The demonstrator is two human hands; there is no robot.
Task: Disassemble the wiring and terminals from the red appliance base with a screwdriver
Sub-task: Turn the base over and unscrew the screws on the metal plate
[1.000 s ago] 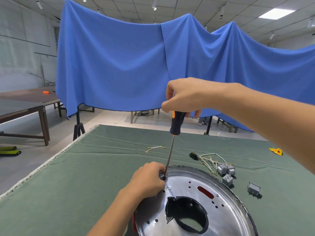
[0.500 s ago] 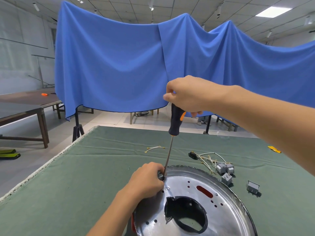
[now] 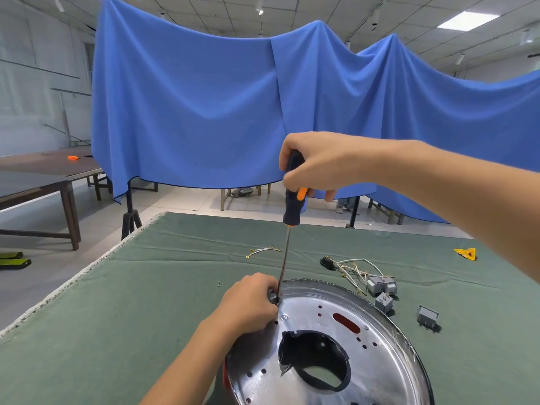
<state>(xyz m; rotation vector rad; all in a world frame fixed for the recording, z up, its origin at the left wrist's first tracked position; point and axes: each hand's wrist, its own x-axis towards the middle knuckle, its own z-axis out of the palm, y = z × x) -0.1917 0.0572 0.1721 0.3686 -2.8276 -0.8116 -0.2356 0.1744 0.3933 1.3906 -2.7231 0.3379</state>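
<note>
The appliance base [image 3: 380,366] lies on the green table, a shiny round metal plate with a dark central opening and a sliver of red at its left edge. My right hand [image 3: 315,165] grips the black and orange handle of a long screwdriver [image 3: 287,247] held nearly upright. Its tip meets the plate's upper left rim. There my left hand [image 3: 248,302] pinches a small grey part against the rim, beside the tip. What the tip touches is hidden by my fingers.
Removed wires with grey terminal blocks [image 3: 377,283] lie right of the base, with a separate grey block [image 3: 428,317] further right. A short wire pair [image 3: 263,251] and a tiny screw [image 3: 219,284] lie behind. A yellow piece [image 3: 466,253] sits far right. Blue cloth hangs behind.
My right hand has turned the screwdriver handle, so the orange stripe faces a different side. My left hand and the base stay put.
</note>
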